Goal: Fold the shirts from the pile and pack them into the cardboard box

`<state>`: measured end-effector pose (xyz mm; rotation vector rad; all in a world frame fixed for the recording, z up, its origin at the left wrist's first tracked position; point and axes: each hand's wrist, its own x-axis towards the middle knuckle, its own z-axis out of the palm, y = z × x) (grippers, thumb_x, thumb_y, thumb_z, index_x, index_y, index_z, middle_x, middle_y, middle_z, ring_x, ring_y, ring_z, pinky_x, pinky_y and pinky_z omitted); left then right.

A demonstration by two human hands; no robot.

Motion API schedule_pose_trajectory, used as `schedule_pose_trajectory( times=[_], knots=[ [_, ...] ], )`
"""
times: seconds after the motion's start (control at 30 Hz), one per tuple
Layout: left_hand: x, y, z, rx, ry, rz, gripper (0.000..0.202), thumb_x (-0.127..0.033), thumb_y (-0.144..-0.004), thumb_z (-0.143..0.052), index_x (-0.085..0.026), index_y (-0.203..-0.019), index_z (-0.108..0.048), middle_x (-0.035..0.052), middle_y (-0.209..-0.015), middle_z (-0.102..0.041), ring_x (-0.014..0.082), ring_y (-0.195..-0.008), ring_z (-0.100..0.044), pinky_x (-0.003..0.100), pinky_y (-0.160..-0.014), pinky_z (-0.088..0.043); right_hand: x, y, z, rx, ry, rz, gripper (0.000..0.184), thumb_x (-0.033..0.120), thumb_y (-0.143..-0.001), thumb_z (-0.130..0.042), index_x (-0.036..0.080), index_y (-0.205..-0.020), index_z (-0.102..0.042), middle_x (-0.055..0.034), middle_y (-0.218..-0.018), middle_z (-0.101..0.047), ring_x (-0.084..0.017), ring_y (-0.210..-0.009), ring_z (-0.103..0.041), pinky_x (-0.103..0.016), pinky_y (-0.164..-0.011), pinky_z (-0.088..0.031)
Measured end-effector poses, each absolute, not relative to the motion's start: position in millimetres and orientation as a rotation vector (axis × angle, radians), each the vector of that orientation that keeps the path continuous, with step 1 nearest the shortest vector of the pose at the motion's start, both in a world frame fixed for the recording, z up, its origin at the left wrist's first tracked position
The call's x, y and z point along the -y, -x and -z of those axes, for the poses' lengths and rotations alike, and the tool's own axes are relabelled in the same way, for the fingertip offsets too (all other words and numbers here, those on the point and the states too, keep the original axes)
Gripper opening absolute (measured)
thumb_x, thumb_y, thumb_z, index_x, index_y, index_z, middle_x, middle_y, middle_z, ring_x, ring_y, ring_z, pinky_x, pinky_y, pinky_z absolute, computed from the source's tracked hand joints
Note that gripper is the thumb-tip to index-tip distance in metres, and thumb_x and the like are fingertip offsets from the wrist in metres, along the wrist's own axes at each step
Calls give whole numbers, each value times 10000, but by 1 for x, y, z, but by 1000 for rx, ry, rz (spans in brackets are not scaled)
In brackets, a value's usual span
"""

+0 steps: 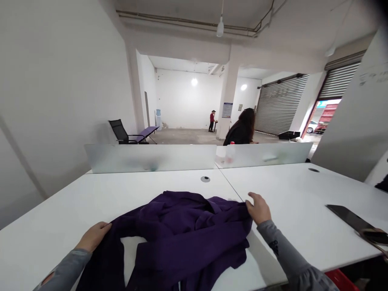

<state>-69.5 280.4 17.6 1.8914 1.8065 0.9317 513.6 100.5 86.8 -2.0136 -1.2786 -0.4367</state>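
Note:
A dark purple garment (182,234) lies crumpled on the white table (75,210) in front of me. My left hand (93,236) is closed on the garment's left edge, its fingertips tucked under the cloth. My right hand (257,208) pinches the garment's right edge, the fingers curled into the fabric. Both arms wear grey sleeves. Part of the garment hangs over the table's near edge.
A dark phone or tablet (348,218) lies at the right of the table. Frosted dividers (151,157) stand along the far edge. A person with long dark hair (242,129) sits beyond them; another person in red (212,120) stands far back. A black chair (121,132) stands at the left wall.

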Motion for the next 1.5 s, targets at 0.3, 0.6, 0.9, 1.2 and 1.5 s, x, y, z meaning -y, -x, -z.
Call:
schedule_pose_trajectory(
  times=[0.3,0.6,0.9,1.2,1.5],
  knots=[
    [-306,-2,-21,-1848,-2402,-376,304,-368,-903,-363,-152,-930,-575,140,-991,-653,258,-968,-615,350,-845,-446,-152,-396,-51,1793,2031,30,587,456,-814,-607,127,-1296,-536,-172,-1219,-598,-296,-1116,-552,-388,-919,-437],
    [-288,-18,-38,-1867,-2518,-286,263,-150,-892,-326,-167,-942,-584,131,-1030,-606,259,-947,-604,347,-775,-431,-157,-429,-74,1576,2127,157,298,254,-936,-379,200,-1033,-656,-70,-991,-656,-187,-911,-607,-285,-791,-439],
    [-173,6,-131,-1521,-2115,-1317,235,-425,-943,-364,-232,-1015,-479,-3,-835,-598,165,-748,-594,249,-683,-471,-70,-463,-123,1481,2038,769,293,368,-957,-370,227,-1103,-581,-56,-961,-684,-168,-623,-585,-283,-529,-328],
    [-179,39,-167,-1372,-2558,-931,242,-424,-901,-471,-258,-992,-622,0,-956,-666,194,-858,-626,248,-780,-471,-136,-482,-172,1214,1570,-532,159,355,-732,-588,211,-796,-567,-16,-647,-586,-158,-531,-539,-287,-479,-446],
    [-329,-16,-235,-2073,-2339,-1301,458,-246,-840,-527,-81,-1264,-481,209,-1252,-503,314,-1096,-551,402,-916,-444,-274,-420,-222,1131,1368,-323,440,301,-773,-543,230,-1205,-509,-155,-1254,-558,-218,-925,-610,-389,-721,-534]
  ],
)
